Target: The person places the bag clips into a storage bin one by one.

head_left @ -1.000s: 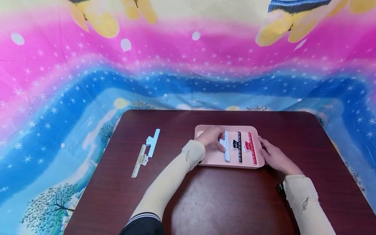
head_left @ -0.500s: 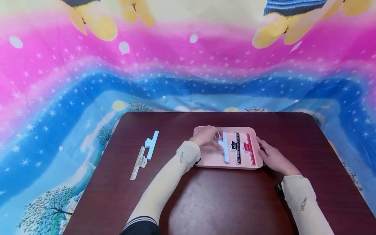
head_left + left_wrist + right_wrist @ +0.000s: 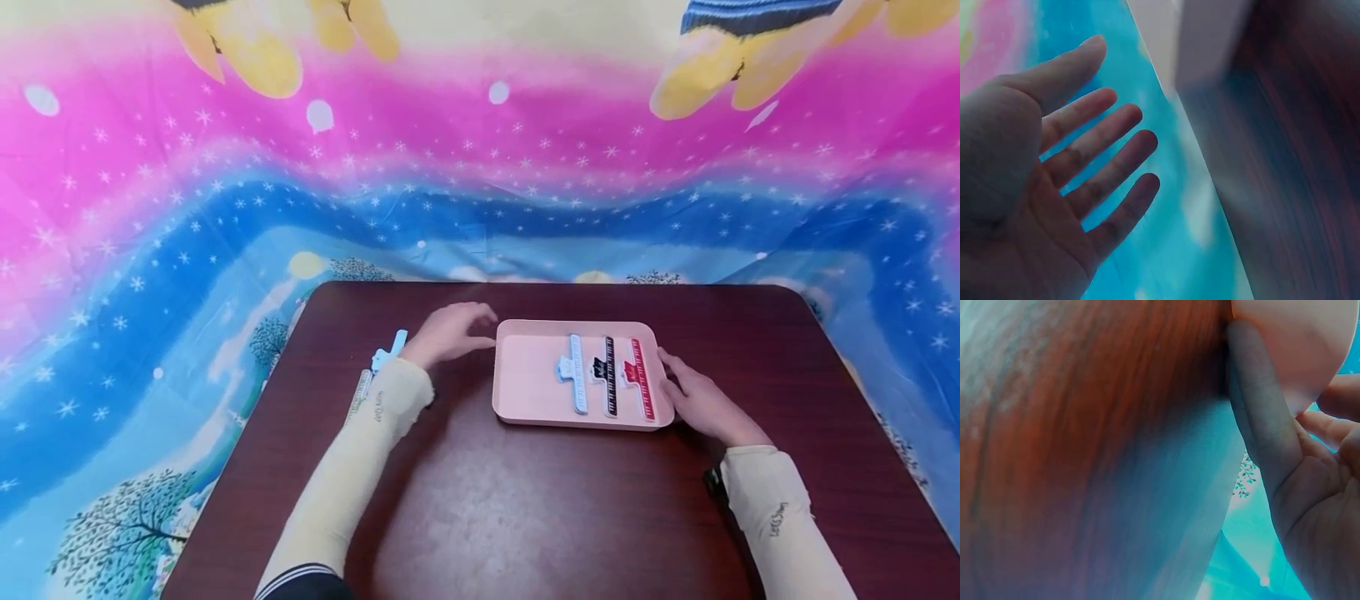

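My left hand (image 3: 450, 333), holding nothing, is over the table just left of the pink tray (image 3: 532, 408). In the left wrist view its fingers are spread and nearly straight. My right hand (image 3: 708, 404) rests at the tray's right side, its thumb (image 3: 1260, 387) lying along the outer wall in the right wrist view. Inside the tray lie three long clips with piano-key patterns: pale blue (image 3: 577, 387), black (image 3: 612, 383) and red (image 3: 642, 392). Left of the tray, a light blue clip (image 3: 386, 354) shows beyond my left wrist. The sleeve partly hides a cream clip (image 3: 358, 395).
The dark reddish-brown table (image 3: 510, 517) has rounded far corners. Behind it hangs a colourful cloth (image 3: 480, 192) with snowflakes and trees, reaching down around the table's edges.
My left hand has let go of the pale blue clip in the tray and moved left, out over the table, covering part of the two loose clips. My right hand stays at the tray.
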{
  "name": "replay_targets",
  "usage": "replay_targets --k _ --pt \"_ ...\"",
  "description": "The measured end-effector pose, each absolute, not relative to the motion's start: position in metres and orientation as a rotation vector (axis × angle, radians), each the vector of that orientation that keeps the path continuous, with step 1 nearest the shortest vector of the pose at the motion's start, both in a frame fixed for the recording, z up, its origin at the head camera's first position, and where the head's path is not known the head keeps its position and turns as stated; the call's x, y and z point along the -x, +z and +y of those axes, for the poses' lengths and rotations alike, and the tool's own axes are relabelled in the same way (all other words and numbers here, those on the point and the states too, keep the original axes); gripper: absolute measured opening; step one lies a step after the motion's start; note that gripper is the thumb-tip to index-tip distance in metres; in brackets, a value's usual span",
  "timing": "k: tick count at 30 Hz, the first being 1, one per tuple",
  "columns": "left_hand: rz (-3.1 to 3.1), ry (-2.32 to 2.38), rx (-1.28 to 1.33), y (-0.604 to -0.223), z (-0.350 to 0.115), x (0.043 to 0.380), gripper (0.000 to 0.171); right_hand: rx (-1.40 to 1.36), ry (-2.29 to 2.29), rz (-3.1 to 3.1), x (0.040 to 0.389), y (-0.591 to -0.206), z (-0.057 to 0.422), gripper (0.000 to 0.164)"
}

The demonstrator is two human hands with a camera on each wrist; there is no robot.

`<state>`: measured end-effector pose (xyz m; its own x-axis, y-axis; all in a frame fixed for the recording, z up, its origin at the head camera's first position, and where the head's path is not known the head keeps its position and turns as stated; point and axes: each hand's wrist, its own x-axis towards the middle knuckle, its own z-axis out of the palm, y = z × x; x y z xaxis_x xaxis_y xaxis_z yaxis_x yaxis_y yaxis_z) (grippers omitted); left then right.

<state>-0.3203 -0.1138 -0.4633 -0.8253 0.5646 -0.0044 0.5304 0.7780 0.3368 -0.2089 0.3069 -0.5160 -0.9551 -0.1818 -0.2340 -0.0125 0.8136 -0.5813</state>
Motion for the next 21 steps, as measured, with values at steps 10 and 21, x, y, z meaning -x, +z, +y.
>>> replay_targets --k 10,21 --pt "2.849 0.377 -0.614 -0.472 -0.238 0.307 0.063 0.138 -0.866 2.713 0.21 -0.515 0.306 0.071" --pt "2.889 0.344 -0.411 -0.494 -0.262 0.292 0.057 0.152 -0.865 2.716 0.21 -0.515 0.305 0.071"
